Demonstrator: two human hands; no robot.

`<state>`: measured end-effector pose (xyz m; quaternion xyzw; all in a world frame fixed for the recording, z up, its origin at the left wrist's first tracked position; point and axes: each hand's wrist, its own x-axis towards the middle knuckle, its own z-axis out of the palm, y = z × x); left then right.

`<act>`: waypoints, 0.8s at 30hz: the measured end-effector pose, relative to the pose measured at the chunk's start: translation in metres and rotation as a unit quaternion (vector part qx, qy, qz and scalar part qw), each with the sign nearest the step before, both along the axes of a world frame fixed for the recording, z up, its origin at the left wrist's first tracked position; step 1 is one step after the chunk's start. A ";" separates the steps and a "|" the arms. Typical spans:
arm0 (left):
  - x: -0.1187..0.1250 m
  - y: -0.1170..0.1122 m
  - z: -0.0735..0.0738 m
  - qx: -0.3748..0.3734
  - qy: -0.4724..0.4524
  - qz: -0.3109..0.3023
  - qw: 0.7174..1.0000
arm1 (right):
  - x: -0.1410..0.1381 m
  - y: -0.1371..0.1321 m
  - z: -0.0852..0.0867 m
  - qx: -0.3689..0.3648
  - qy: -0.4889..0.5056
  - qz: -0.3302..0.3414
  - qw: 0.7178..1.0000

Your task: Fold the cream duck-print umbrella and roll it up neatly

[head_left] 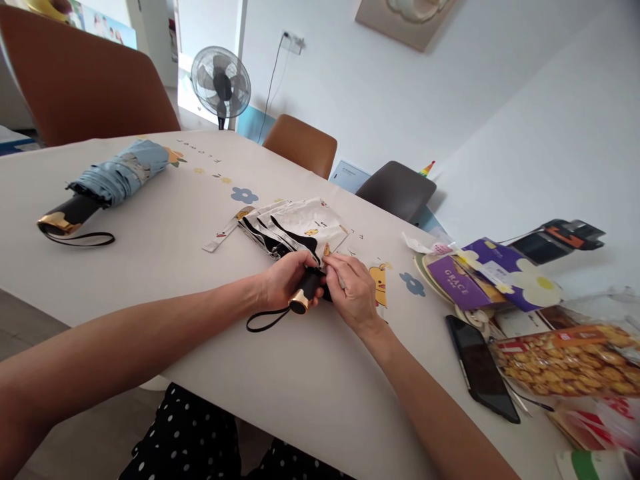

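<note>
Head view: near the middle of the table [280, 373], a white umbrella [307, 223], canopy in loose folds, strap [220, 239] spread out to the left, handle [309, 287] pointing toward the near edge. Wrapped round that handle, the fingers and thumb of the left hand [286, 279], a cord [257, 331] looping below. At the fabric beside the handle, the right hand [353, 287], thumb and fingertips pinched together, exact fold too small to tell. Partly hidden by both hands, the join of canopy and handle. Well apart to the left, a blue umbrella [127, 172]. Crowded together past the right forearm [425, 393], a phone [484, 370], a bag of cookies [570, 365] and a purple box [500, 273]. Beyond the table, chairs [300, 143] and a fan [220, 87].
</note>
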<state>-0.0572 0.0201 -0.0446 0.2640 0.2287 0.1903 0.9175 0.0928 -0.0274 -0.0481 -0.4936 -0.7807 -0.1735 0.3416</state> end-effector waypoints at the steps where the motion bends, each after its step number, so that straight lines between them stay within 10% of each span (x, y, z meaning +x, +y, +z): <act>1: 0.000 -0.002 0.002 0.019 0.025 -0.001 1.000 | 0.000 -0.001 -0.002 -0.001 0.009 0.002 1.000; 17: 0.001 -0.005 0.008 0.240 0.319 -0.005 0.917 | 0.006 -0.009 -0.029 -0.055 0.249 0.048 0.966; 24: 0.002 -0.014 0.024 0.089 0.132 0.015 0.987 | 0.017 -0.007 -0.005 0.050 0.257 0.020 0.965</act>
